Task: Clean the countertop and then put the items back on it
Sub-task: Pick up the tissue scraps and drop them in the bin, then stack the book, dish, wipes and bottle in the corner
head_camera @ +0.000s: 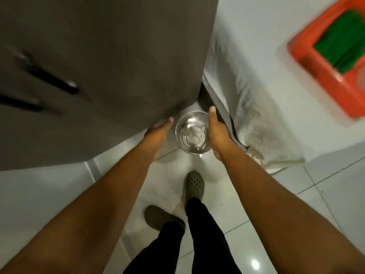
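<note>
A small steel bowl (192,132) with a few white pieces in it is at the centre of the head view, above the floor. My right hand (216,133) holds it at its right rim. The thumb lies straight along the edge and the fingers are hidden under the bowl. My left hand (158,131) is just left of the bowl with its fingers straight, a small gap away from the rim and close to the lower corner of a grey cabinet (102,56). No countertop is in view.
The grey cabinet with black handles (53,80) fills the upper left. A white cloth-covered block (256,107) stands on the right, with an orange basket (320,62) holding something green on it. My feet in dark clogs (194,184) stand on white floor tiles.
</note>
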